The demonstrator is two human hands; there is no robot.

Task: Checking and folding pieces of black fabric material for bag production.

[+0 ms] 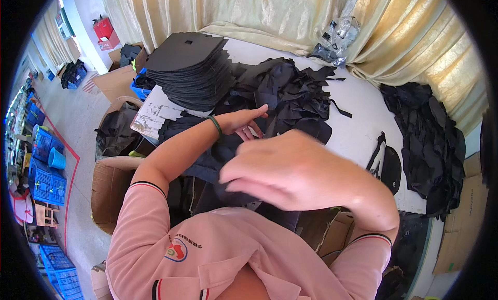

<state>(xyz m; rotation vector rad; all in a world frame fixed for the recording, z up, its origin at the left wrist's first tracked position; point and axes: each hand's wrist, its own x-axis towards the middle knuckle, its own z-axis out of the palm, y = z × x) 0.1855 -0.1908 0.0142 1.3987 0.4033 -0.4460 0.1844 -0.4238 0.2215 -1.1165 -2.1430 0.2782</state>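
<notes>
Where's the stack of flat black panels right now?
In the head view, the stack of flat black panels sits on the white table, upper left, just beyond the left hand and left of the heap of black fabric pieces.

Crumpled black fabric pieces (290,95) lie heaped, apparently loosely, on the white table (358,129).

right hand (290,170) blurred, hiding black fabric (207,165)

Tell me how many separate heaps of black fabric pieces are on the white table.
3: a neat stack of flat panels at the far left, a loose tangled heap in the middle beyond the left hand, and another heap at the right edge. More may lie hidden behind the right hand.
</notes>
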